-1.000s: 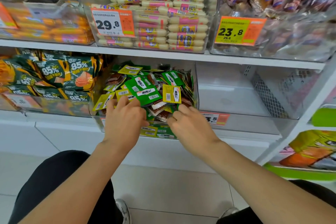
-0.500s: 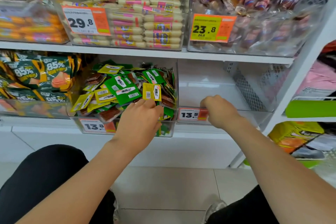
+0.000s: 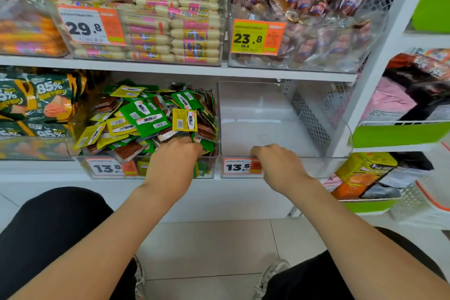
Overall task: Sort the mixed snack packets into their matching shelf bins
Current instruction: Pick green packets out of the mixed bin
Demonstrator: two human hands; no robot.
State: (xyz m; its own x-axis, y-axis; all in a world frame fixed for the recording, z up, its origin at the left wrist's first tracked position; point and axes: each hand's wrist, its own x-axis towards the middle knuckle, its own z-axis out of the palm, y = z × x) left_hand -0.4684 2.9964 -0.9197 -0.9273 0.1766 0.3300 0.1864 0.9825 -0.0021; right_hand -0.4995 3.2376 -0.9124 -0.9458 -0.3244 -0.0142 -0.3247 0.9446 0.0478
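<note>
Packets [image 3: 146,117] lay heaped in the left bin [image 3: 214,170], with one hand in the pile and one at the right bin [image 3: 316,165].
The packets were small, flat and shiny, so they looked light, bendy and quick to slip; a pinch on a crimped edge would likely hold one best. The left hand [image 3: 175,156] had its fingers under the pile, so I cannot tell what they held. The right hand [image 3: 277,163] was curled at the right bin's front rim, and I cannot tell if it held a packet. The shelf [image 3: 170,67] hung low over both bins, so the way in was from the front.
</note>
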